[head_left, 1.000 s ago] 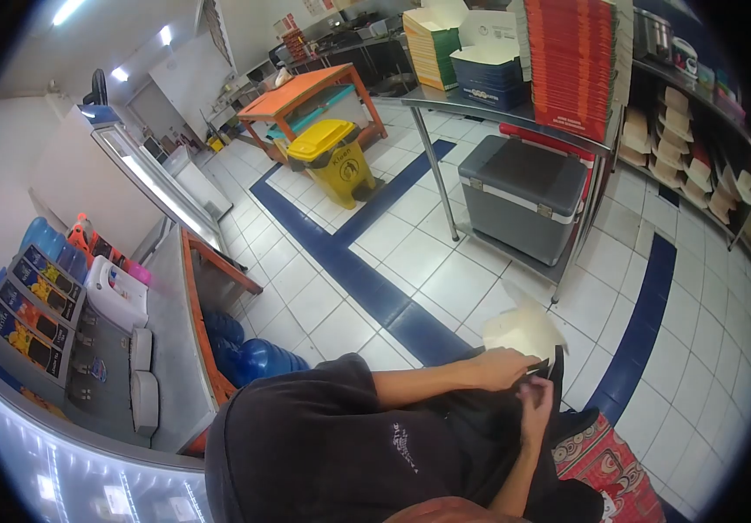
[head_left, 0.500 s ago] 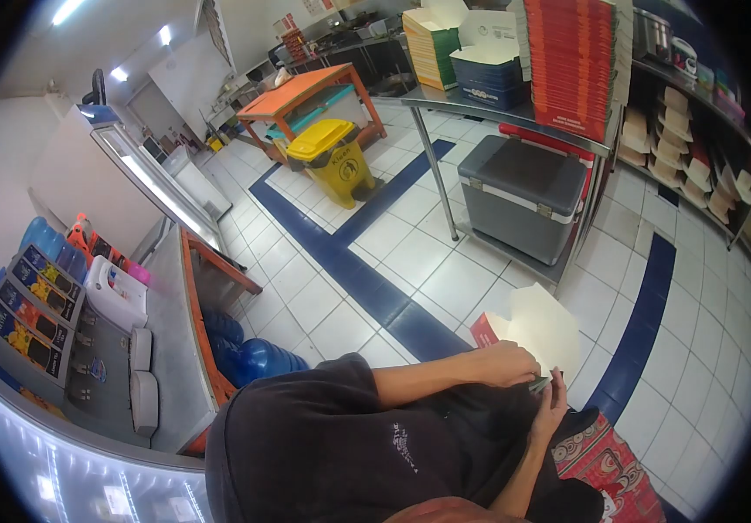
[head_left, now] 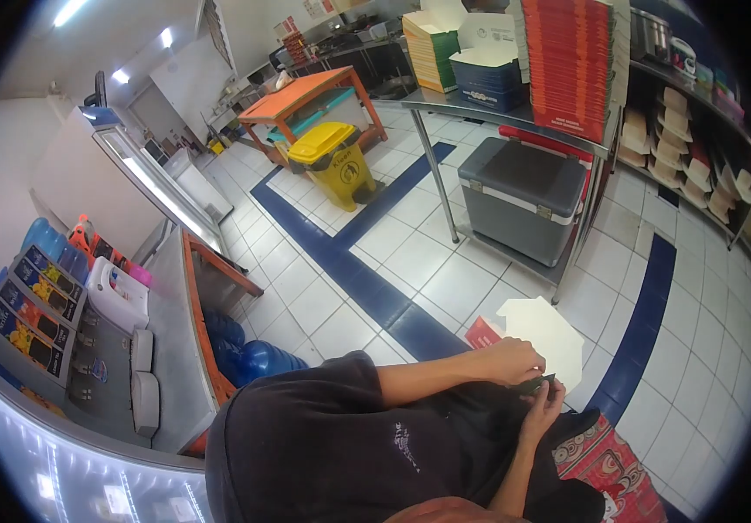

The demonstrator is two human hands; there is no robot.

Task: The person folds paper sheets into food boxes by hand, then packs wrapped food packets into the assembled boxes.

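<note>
A small dark object [head_left: 536,383], too small to identify, is between my two hands. My left hand [head_left: 515,361] comes in from the left with its fingers bent and pressed together over the object's upper side. Below it, my right hand [head_left: 544,404] pinches the object between thumb and fingers. Just beyond my hands is an open paper box with a cream inner side [head_left: 543,327] and a red outer side [head_left: 483,332]. My hands and forearm hide its lower part.
A metal table [head_left: 471,106] holds stacked red cartons [head_left: 570,65] and blue cartons [head_left: 487,83], with a grey cooler [head_left: 522,187] beneath. Farther off are a yellow bin [head_left: 332,166] and an orange table [head_left: 292,98]. Blue bottles [head_left: 271,362] stand at left, near a metal counter [head_left: 170,322].
The open box has come further into view beyond my hands, its cream lid tilting and its red side now showing. My fingers have shifted slightly around the small dark object.
</note>
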